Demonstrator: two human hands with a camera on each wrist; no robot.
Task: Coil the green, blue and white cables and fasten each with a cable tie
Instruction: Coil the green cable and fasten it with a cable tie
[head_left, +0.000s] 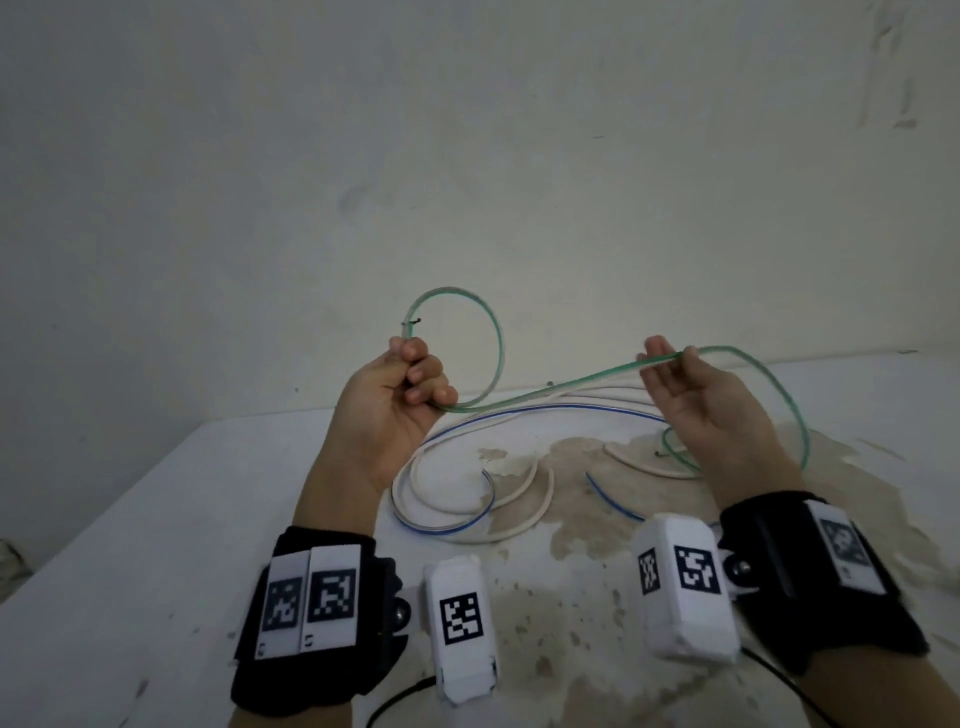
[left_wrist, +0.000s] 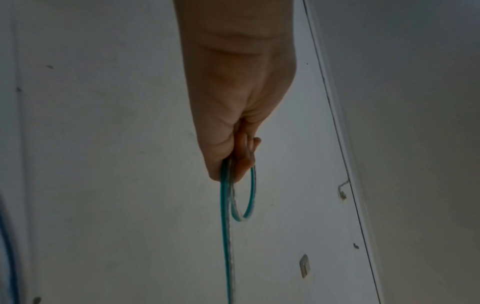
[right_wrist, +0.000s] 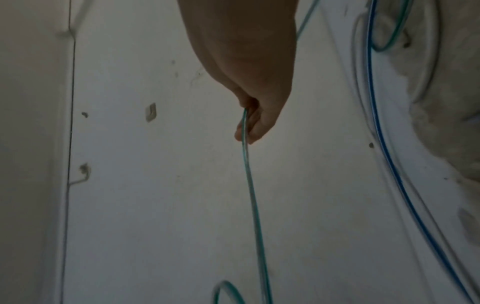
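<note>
My left hand (head_left: 410, 374) is raised above the table, fingers curled round the green cable (head_left: 550, 387), which makes one loop (head_left: 488, 322) above that hand. From there the cable runs right to my right hand (head_left: 670, 364), which pinches it between thumb and fingers; its tail arcs down to the table at the right (head_left: 800, 431). In the left wrist view the left hand (left_wrist: 233, 164) grips the green cable (left_wrist: 226, 226) and its small loop. The right wrist view shows the right hand (right_wrist: 249, 127) pinching the green cable (right_wrist: 253, 195). The blue cable (head_left: 467, 519) and white cable (head_left: 540, 499) lie loose on the table.
The white table (head_left: 156, 519) has a brown stained patch (head_left: 597, 467) under the loose cables. A pale wall (head_left: 467, 156) rises right behind the table's far edge. Black wrist straps carry white camera boxes (head_left: 460, 623) near the front edge.
</note>
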